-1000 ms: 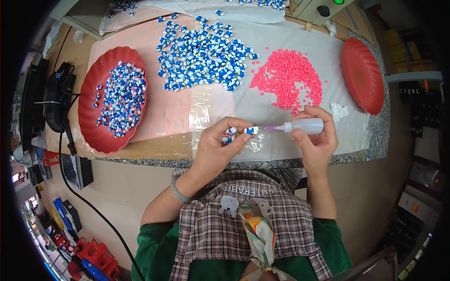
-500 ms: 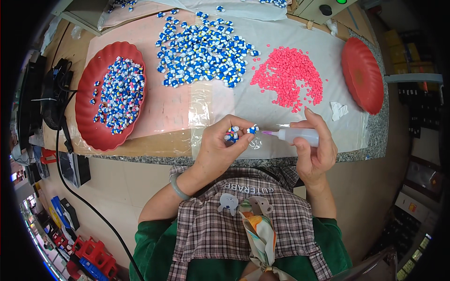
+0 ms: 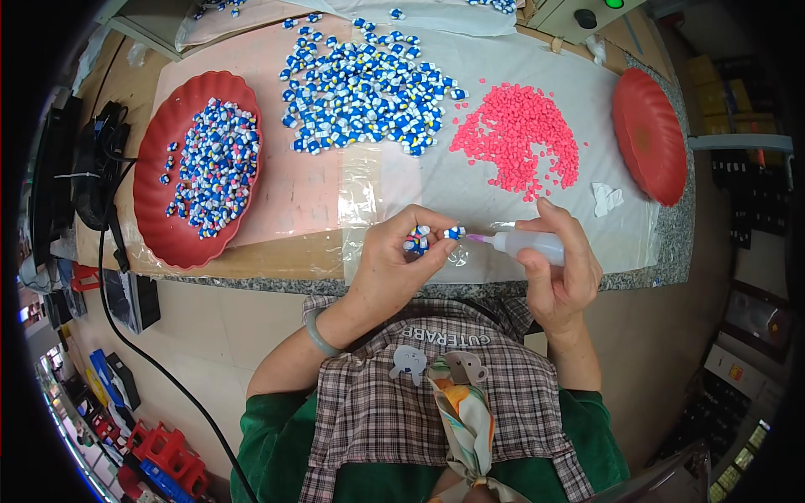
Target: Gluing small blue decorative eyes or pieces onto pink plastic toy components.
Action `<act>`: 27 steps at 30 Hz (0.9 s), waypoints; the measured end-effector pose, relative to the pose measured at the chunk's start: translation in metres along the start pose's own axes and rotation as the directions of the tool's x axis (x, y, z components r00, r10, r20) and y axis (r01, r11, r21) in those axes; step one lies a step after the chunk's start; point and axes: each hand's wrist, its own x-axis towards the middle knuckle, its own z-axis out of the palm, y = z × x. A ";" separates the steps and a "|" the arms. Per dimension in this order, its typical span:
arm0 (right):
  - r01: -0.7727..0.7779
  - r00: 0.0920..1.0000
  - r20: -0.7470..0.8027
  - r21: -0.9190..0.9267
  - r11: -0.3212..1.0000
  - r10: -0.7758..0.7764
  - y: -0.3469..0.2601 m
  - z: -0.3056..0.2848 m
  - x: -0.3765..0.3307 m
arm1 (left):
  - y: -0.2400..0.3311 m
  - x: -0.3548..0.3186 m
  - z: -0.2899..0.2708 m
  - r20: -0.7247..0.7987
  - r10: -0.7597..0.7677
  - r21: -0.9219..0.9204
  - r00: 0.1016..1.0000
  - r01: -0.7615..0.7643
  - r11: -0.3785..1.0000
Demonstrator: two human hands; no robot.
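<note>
Over counter edge [image 3: 251, 281], L hand [image 3: 394, 260] pinches blue-white pieces [image 3: 417, 241]; R hand [image 3: 562, 272] grips squeeze bottle [image 3: 528, 246].

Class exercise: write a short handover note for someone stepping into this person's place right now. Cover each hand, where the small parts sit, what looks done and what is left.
Left hand: pinches one small blue-and-white piece at its fingertips, with a few more in the palm.
Right hand: grips a small squeeze bottle, its pink nozzle pointed at that piece.
Parts: loose blue-and-white pile and pink pellet pile lie on the plastic sheet.
Done, apparently: many blue-and-white pieces fill the left red tray.
Left: the big loose pile; the right red tray holds nothing visible.
</note>
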 end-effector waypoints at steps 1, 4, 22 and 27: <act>0.000 1.000 0.000 0.001 1.000 0.000 0.000 0.000 0.000 | 0.000 0.000 0.000 -0.001 0.000 0.000 1.000 0.000 1.000; -0.013 1.000 -0.006 0.015 1.000 0.013 0.001 -0.001 -0.001 | -0.001 0.000 0.000 -0.004 0.012 0.014 1.000 -0.012 1.000; -0.728 0.678 0.087 0.219 0.650 0.730 0.051 -0.016 0.002 | 0.001 -0.001 0.001 -0.001 -0.030 -0.016 1.000 0.030 0.999; -0.416 0.905 0.042 -0.116 0.902 0.423 0.057 -0.019 0.004 | 0.001 0.000 0.002 -0.024 -0.029 -0.032 0.999 0.028 0.999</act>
